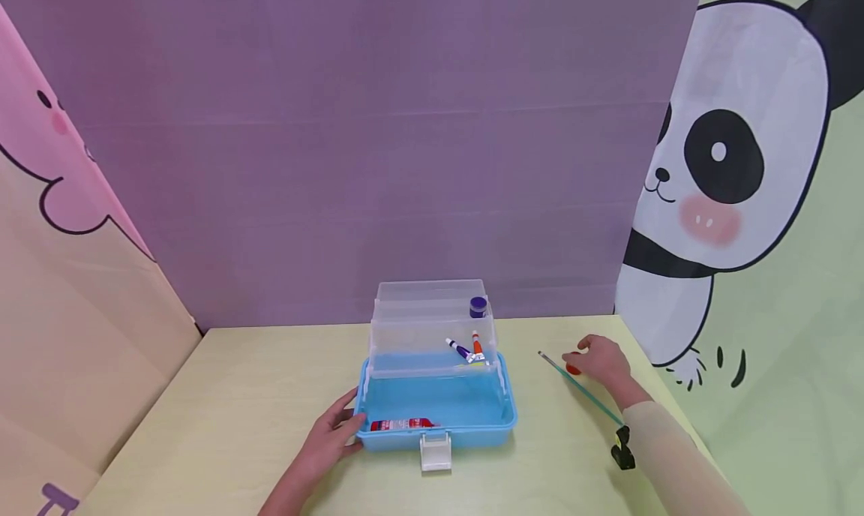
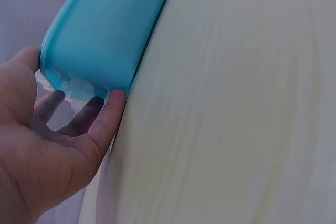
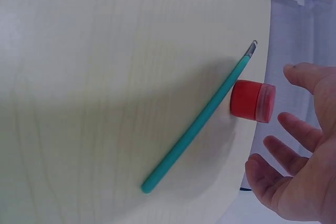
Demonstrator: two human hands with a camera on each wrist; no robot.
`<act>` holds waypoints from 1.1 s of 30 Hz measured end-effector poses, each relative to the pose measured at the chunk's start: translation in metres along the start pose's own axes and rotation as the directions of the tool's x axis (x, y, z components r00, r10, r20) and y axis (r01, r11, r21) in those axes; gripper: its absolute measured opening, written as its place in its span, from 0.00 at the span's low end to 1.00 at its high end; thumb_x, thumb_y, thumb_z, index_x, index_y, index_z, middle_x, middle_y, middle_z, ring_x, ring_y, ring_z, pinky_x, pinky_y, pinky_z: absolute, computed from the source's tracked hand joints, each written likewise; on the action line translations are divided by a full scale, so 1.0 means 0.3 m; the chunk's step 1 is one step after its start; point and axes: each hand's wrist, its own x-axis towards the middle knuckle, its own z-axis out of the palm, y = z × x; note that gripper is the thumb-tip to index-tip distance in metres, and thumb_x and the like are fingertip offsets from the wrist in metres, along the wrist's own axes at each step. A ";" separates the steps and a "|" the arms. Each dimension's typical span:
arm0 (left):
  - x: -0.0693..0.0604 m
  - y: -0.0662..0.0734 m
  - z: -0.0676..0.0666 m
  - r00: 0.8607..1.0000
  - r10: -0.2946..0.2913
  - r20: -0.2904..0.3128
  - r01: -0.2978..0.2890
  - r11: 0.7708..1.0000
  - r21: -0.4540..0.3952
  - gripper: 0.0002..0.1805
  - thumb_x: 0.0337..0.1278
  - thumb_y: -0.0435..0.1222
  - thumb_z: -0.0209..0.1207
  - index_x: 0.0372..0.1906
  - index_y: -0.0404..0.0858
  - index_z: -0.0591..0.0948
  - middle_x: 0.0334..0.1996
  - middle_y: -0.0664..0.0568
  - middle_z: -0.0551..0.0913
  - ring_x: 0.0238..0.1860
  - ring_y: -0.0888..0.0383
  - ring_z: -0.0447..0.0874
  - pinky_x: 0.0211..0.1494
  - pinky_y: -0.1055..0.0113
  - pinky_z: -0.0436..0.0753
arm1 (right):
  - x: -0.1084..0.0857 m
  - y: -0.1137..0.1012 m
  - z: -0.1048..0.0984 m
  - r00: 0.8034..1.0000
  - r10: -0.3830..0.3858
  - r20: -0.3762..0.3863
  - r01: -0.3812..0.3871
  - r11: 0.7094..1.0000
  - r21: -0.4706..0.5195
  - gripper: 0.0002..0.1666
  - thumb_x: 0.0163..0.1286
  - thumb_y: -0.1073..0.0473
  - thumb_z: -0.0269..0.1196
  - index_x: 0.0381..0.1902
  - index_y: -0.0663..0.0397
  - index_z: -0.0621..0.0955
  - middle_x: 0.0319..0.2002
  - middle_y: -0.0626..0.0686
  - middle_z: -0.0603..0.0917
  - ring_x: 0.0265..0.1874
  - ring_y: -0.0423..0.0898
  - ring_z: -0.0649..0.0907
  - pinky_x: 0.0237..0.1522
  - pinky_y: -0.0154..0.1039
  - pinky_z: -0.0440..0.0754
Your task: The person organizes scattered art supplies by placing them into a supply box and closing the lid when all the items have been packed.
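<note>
My left hand (image 1: 327,441) holds the left end of a blue plastic box (image 1: 502,435), thumb at the rim and fingers against the end wall. In the left wrist view the fingertips touch the blue box (image 2: 113,24) low down. The clear lid (image 1: 412,336) stands raised. A red tube with white print (image 1: 401,424) lies inside along the front wall. To the right, my right hand (image 1: 601,362) hovers over a small red paint pot (image 1: 574,364). The right wrist view shows its fingers spread, apart from the red pot (image 3: 247,100). Beside it lies a teal-handled paintbrush (image 3: 194,129).
At the lid's right side show a purple jar (image 1: 478,307), a purple-labelled tube (image 1: 460,349) and an orange tube (image 1: 477,345); whether they sit in or behind it I cannot tell. A white latch (image 1: 436,453) hangs in front. The pale table (image 1: 270,381) meets a purple backdrop.
</note>
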 end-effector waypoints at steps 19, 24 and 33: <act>-0.006 0.001 0.000 1.000 -0.007 0.005 0.007 1.000 0.000 0.32 0.69 0.41 0.56 0.74 0.42 0.62 0.57 0.36 0.72 0.52 0.44 0.77 0.46 0.50 0.84 | -0.029 0.033 0.033 0.999 0.046 0.003 -0.046 0.998 0.037 0.24 0.58 0.47 0.66 0.40 0.63 0.78 0.36 0.57 0.81 0.33 0.54 0.78 0.31 0.46 0.76; -0.009 0.000 0.001 1.000 -0.005 0.005 0.005 1.000 0.000 0.32 0.70 0.40 0.56 0.74 0.41 0.61 0.56 0.36 0.72 0.52 0.44 0.77 0.46 0.50 0.84 | -0.030 0.036 0.040 0.999 0.046 0.003 -0.046 0.998 0.033 0.25 0.59 0.48 0.66 0.41 0.65 0.78 0.36 0.58 0.81 0.34 0.54 0.78 0.32 0.47 0.77; -0.003 -0.002 0.000 1.000 -0.006 -0.001 0.006 1.000 -0.014 0.31 0.69 0.40 0.57 0.74 0.43 0.63 0.56 0.36 0.72 0.51 0.45 0.77 0.46 0.51 0.84 | -0.015 0.032 0.056 0.998 0.066 0.004 -0.066 0.996 0.052 0.25 0.58 0.50 0.67 0.42 0.66 0.78 0.36 0.58 0.81 0.32 0.54 0.77 0.29 0.44 0.76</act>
